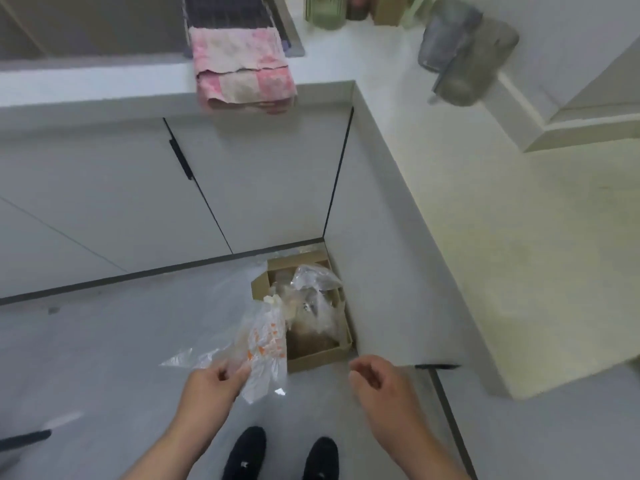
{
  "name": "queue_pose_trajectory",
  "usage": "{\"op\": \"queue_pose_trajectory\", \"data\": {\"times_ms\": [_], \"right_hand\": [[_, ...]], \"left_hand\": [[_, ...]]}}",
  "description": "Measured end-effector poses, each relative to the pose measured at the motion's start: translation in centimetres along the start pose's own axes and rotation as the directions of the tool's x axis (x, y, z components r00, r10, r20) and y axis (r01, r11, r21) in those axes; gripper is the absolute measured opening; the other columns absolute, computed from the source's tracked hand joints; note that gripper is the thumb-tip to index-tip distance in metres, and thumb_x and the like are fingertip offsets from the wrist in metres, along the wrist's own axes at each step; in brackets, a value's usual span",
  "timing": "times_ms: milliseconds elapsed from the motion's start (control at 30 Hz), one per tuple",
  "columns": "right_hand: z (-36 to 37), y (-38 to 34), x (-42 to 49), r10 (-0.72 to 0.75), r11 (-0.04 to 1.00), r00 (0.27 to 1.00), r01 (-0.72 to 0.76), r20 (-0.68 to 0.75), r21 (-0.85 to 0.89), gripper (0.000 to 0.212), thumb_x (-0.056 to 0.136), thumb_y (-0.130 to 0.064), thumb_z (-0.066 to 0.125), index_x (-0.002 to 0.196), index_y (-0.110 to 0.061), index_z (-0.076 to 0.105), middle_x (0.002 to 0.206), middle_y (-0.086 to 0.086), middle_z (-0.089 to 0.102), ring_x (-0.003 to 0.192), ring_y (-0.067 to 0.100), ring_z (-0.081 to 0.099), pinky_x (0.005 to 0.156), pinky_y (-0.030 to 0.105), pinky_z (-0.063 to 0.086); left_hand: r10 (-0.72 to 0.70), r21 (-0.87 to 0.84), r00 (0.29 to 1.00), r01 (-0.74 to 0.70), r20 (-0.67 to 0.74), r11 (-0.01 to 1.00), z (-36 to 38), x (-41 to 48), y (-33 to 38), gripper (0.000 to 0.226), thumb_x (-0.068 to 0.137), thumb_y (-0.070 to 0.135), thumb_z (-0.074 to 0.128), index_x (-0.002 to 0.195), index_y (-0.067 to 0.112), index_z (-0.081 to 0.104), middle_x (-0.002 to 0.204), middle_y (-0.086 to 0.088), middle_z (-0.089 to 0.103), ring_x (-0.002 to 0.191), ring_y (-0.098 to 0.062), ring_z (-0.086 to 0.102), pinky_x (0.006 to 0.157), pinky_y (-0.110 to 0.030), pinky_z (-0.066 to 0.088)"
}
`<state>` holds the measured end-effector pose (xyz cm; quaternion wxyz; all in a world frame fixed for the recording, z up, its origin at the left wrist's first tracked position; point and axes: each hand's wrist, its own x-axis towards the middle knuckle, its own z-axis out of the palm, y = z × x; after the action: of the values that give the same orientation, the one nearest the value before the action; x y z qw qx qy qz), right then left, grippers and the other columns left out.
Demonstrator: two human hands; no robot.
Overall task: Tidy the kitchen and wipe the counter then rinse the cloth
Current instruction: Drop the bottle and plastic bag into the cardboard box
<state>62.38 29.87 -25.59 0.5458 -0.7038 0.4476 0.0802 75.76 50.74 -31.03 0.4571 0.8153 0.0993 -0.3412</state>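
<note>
Down in the lower middle of the frame, the left hand (pixel 211 382) pinches a clear plastic bag (pixel 263 344) with orange print, thumb and fingers curled round its crumpled lower end. The bag stretches up and to the right from the hand, toward an open cardboard box (pixel 313 360) on the grey floor. The box sits tucked into the corner where the two runs of white cupboard doors (pixel 104 188) meet, and it already holds more crumpled clear plastic.

To the right of the bag, the right hand (pixel 377 382) hangs just beside the box's near corner. Its fingers are loosely curled and it holds nothing; it touches neither the box nor the bag.

The pink cloth (pixel 242 71) lies at upper centre, well apart from both hands, draped from the sink edge across the white counter (pixel 485 237) with its folded end hanging over the front lip. Two blurred grey jugs (pixel 464 53) stand on the counter at upper right. A pair of black shoes (pixel 246 452) shows at the bottom edge between the forearms.
</note>
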Motion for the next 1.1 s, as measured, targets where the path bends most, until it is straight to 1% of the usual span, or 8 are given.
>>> {"op": "queue_pose_trajectory", "data": {"times_ms": [133,400,567,633,700,867,1000,1100], "right_hand": [[4.9,5.1,9.8,0.017,0.999,0.999,-0.018,-0.048,-0.032,0.014,0.092,-0.019,0.063,0.103,-0.026,0.067,0.093,-0.012,0.067,0.085,-0.003,0.061,0.073,0.014,0.045],[12.4,13.4,24.4,-0.060,0.989,0.994,0.047,-0.087,-0.138,0.016,0.093,-0.022,0.061,0.106,-0.032,0.061,0.093,-0.024,0.061,0.084,-0.017,0.055,0.068,-0.003,0.038],[13.5,16.9,29.6,-0.092,0.969,0.989,0.062,-0.115,-0.239,0.021,0.093,-0.029,0.062,0.113,-0.026,0.066,0.102,-0.016,0.067,0.090,-0.005,0.060,0.072,0.004,0.040],[13.4,17.6,30.8,-0.116,0.947,0.987,0.077,-0.108,-0.312,0.024,0.092,-0.030,0.062,0.115,-0.025,0.065,0.107,-0.014,0.066,0.093,-0.001,0.059,0.077,0.008,0.041],[13.2,18.1,31.7,-0.138,0.923,0.987,0.096,-0.088,-0.372,0.026,0.092,-0.031,0.061,0.117,-0.025,0.065,0.110,-0.012,0.065,0.096,0.002,0.058,0.083,0.016,0.044],[12.2,17.8,31.7,-0.125,0.885,0.991,0.086,-0.054,-0.458,0.030,0.094,-0.029,0.057,0.123,-0.026,0.062,0.115,-0.011,0.064,0.102,0.006,0.058,0.089,0.022,0.044],[11.6,15.9,29.6,-0.130,0.846,0.991,0.122,0.020,-0.519,0.030,0.094,-0.028,0.056,0.123,-0.023,0.062,0.117,-0.008,0.064,0.108,0.010,0.060,0.091,0.026,0.047],[10.6,13.0,26.9,-0.113,0.832,0.992,0.129,0.063,-0.540,0.028,0.095,-0.026,0.056,0.121,-0.021,0.063,0.113,-0.007,0.064,0.106,0.010,0.060,0.085,0.022,0.041]], "left_hand": [[-0.026,-0.001,1.000,0.026,-0.017,1.000,4.4,10.2,-3.8,0.007,0.087,0.014,0.070,0.081,0.012,0.067,0.063,-0.002,0.057,0.062,-0.020,0.052,0.062,-0.031,0.043],[0.010,0.127,0.999,-0.014,0.036,0.992,12.7,27.1,-11.0,0.012,0.090,0.018,0.068,0.083,0.009,0.069,0.086,-0.006,0.069,0.078,-0.023,0.064,0.077,-0.041,0.055],[0.070,0.227,0.997,-0.074,0.022,0.971,18.7,32.9,-12.6,0.014,0.092,0.025,0.064,0.081,0.016,0.063,0.079,0.003,0.062,0.071,-0.010,0.057,0.061,-0.023,0.047],[0.087,0.246,0.996,-0.092,0.033,0.965,20.4,34.8,-12.8,0.014,0.093,0.030,0.063,0.084,0.019,0.062,0.087,0.002,0.065,0.076,-0.016,0.062,0.072,-0.032,0.056],[0.075,0.262,0.995,-0.089,0.063,0.961,21.4,35.6,-12.7,0.016,0.092,0.033,0.063,0.096,0.018,0.065,0.093,0.002,0.065,0.082,-0.021,0.064,0.082,-0.039,0.057],[0.059,0.314,0.983,-0.112,0.172,0.943,20.6,34.5,-11.9,0.053,0.092,0.037,0.063,0.140,0.021,0.047,0.125,0.000,0.059,0.093,-0.015,0.060,0.083,-0.029,0.052],[0.067,0.486,0.975,-0.164,0.212,0.858,16.9,31.5,-10.7,0.050,0.095,0.043,0.056,0.139,0.020,0.050,0.140,0.000,0.054,0.121,-0.020,0.056,0.095,-0.030,0.044],[0.069,0.563,0.941,-0.256,0.331,0.785,12.8,28.2,-7.8,0.043,0.097,0.043,0.053,0.134,0.021,0.055,0.135,0.001,0.058,0.119,-0.018,0.057,0.092,-0.027,0.043]]}}
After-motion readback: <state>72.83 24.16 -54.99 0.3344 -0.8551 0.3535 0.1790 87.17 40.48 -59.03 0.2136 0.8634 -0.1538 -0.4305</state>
